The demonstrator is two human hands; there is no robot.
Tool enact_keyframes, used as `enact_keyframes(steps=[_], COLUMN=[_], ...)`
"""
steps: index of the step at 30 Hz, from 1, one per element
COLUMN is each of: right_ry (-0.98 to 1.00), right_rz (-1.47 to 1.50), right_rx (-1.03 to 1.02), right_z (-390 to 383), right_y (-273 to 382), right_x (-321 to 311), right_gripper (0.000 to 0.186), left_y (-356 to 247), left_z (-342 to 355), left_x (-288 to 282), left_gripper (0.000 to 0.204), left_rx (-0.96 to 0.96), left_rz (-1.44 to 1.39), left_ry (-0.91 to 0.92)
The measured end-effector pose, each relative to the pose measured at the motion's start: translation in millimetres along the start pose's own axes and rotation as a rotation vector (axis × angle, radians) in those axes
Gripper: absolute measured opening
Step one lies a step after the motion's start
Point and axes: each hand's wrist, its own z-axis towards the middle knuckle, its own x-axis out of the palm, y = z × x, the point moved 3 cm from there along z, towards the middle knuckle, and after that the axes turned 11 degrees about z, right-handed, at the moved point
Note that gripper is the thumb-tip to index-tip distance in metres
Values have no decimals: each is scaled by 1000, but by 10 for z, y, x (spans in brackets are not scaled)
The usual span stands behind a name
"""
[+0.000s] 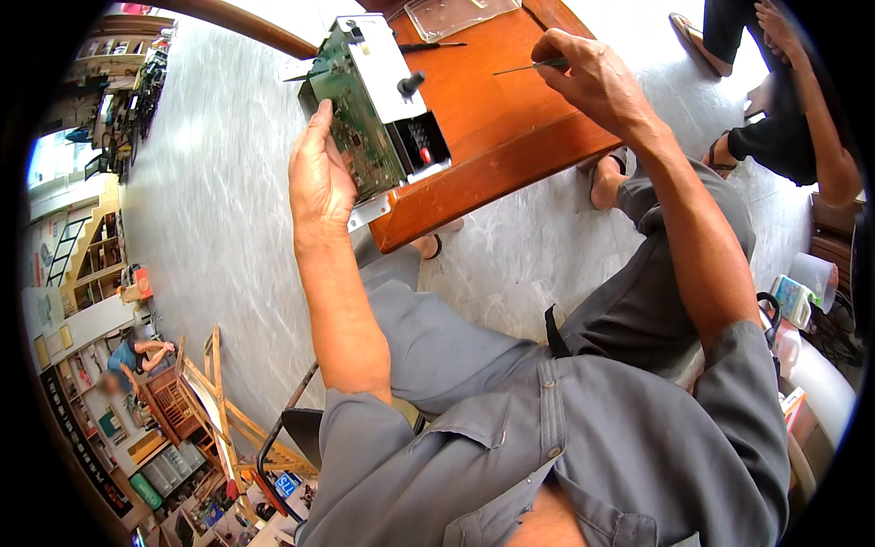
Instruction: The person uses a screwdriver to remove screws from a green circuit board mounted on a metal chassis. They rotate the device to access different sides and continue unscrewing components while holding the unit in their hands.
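Item: opened electronic unit [378, 100], green circuit board exposed, white metal casing, standing tilted on edge at the near corner of a wooden table [510, 137]. Left hand [319, 178] lies flat against the board side, steadying it; right hand [592, 77] pinches a thin screwdriver [529, 66] above the tabletop, tip apart from the unit. Status: cover apparently off, board still seated in casing; clear plastic tray [451, 15] and a second tool [433, 45] behind.

I see left hand [319, 178] flat against green circuit board [355, 123] of metal unit [383, 100] propped on wooden table [510, 137]. Right hand [592, 77] pinches thin screwdriver [529, 67] above tabletop. Clear plastic tray [456, 14] at far edge.
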Motion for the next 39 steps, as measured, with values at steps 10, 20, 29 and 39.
enact_keyframes(steps=[10,20,29,39], right_ry=[-24,106,98,50], right_rz=[-368,-157,-300,-229], right_rx=[-199,-297,-328,-345], right_z=[282,853,1086,1111], right_y=[-45,201,197,152], right_x=[150,920,1299,1383], right_gripper=[11,18,14,17], left_y=[-132,-129,-157,-160], left_z=[-78,-120,-195,-218], left_x=[25,73,166,220], left_gripper=[32,43,51,51], left_rx=[115,250,357,502], left_rz=[302,649,734,650], left_ry=[137,153,159,161])
